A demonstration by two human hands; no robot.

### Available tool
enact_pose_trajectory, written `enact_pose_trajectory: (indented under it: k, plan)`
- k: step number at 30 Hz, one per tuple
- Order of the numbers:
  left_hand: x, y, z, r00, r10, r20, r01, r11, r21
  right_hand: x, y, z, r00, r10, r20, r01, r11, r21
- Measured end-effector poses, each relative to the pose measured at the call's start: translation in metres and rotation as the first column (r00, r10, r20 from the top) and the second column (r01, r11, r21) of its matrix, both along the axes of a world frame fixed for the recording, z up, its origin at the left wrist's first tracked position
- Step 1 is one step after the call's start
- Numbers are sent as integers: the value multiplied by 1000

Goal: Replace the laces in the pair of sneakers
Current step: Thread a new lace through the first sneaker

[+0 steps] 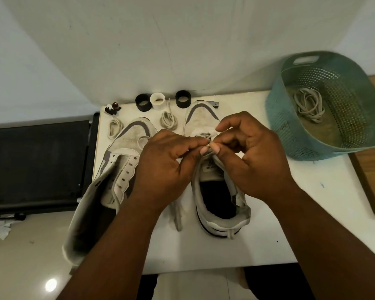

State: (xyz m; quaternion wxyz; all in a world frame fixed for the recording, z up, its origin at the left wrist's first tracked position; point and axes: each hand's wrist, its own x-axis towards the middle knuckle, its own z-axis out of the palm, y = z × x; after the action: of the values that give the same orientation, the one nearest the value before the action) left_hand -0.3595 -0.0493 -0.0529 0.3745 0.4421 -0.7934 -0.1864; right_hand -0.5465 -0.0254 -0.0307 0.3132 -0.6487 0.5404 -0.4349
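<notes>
Both hands (171,161) (249,154) pinch a lace (207,144) at right sneaker's (217,191) lower eyelets; left sneaker (121,161) unlaced, 2 coiled laces (168,120) unused. Early stage.

This looks like a room in a home, set up for a small chore. A white worktop (268,224) stands against a plain white wall (182,40) over a glossy tiled floor (30,267). A perforated teal plastic basket (355,135) sits on it, and a black treadmill-like machine (35,165) stands beside it.
</notes>
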Motion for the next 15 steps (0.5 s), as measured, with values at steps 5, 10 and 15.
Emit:
enact_pose_trajectory:
  k: [5, 10, 15]
  plan:
    - [0, 1, 3, 998, 54, -10, -54, 998, 30, -19, 1, 8, 867, 169, -469, -72, 973, 218]
    - [-9, 12, 9, 998, 20, 67, -23, 999, 33, -20, -3, 9, 851, 146, -505, 16, 953, 302]
    - [-20, 15, 3, 984, 13, 178, -24, 998, 63, -25, -3, 5, 942, 55, -332, 79, 923, 377]
